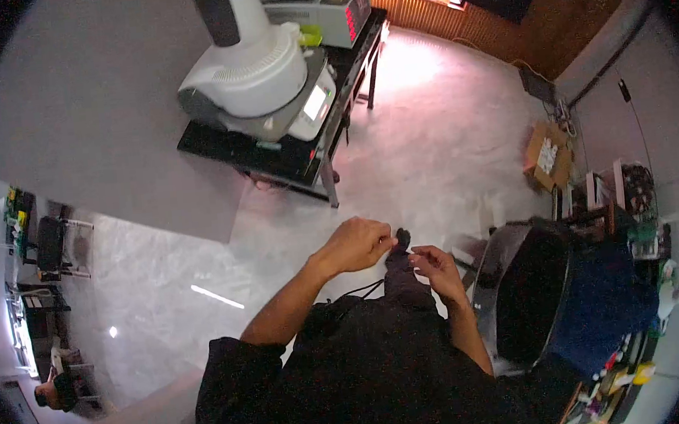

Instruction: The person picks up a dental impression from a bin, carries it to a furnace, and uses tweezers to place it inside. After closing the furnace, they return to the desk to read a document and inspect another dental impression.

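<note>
In front of my body, my left hand (358, 243) is closed, its thumb and fingertips drawn together in a pinch. Whatever sits between those fingertips, if anything, is too small to make out. My right hand (439, 272) is a little lower and to the right, fingers bent and their tips close together. Its grip, too, shows nothing I can name. A small gap separates the two hands. Below them are my dark trouser leg (407, 280) and dark shoe (403, 238).
A white machine (259, 74) with a lit screen stands on a black table (291, 166), ahead and left. A grey partition (105, 111) is at left. On the right are a black chair (528, 292) and a cardboard box (548, 155). A person (60, 390) is far left.
</note>
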The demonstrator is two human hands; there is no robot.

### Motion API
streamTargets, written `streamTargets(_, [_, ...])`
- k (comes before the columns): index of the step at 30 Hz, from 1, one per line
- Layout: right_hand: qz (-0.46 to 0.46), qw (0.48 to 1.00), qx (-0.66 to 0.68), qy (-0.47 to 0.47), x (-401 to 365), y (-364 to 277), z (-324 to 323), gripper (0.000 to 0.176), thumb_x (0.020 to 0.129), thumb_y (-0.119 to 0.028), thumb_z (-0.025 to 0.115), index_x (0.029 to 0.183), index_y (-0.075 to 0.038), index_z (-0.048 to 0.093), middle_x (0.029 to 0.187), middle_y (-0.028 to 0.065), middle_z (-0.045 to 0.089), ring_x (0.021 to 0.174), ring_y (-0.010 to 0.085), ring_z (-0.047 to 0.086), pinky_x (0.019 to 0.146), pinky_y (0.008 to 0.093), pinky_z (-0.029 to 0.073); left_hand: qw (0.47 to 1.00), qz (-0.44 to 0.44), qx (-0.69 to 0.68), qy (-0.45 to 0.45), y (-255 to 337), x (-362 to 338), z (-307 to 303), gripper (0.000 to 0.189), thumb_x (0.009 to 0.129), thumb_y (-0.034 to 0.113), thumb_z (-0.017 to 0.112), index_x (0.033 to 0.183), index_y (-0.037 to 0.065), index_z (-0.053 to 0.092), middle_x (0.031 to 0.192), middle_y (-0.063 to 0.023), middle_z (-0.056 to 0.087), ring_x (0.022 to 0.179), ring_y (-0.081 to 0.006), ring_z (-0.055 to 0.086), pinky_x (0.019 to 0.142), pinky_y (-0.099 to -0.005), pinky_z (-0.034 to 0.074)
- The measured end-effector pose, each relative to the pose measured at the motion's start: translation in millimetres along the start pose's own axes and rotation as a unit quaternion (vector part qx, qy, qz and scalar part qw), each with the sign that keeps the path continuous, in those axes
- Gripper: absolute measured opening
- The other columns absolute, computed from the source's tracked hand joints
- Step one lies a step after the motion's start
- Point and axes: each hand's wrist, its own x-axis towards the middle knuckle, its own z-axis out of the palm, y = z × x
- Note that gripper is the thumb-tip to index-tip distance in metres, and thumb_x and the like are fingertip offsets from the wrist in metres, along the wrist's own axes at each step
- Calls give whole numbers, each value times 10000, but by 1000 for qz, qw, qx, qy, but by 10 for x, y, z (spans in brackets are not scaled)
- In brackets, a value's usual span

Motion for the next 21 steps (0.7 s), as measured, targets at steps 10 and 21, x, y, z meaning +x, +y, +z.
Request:
streamTargets(10, [-101,984,-134,-59,2565,-1450,-1652,286,968,-235,685,1137,-5,694,925,52,693,872,132,618,808,297,501,984,-157,-69,46,-869,1875,283,199,926,244,641,918,46,664,880,-168,680,855,-386,663,749,-495,512])
streamTargets(21, [-96,983,-120,-103,4852,-2643,-1982,251,988,-180,643,1182,-24,671,1019,49,705,901,118,621,812,275,509,909,-373,-8,184,-2714,3847,-292,380,920,359,655,899,-20,668,922,-275,659,871,-430,656,774,-511,511])
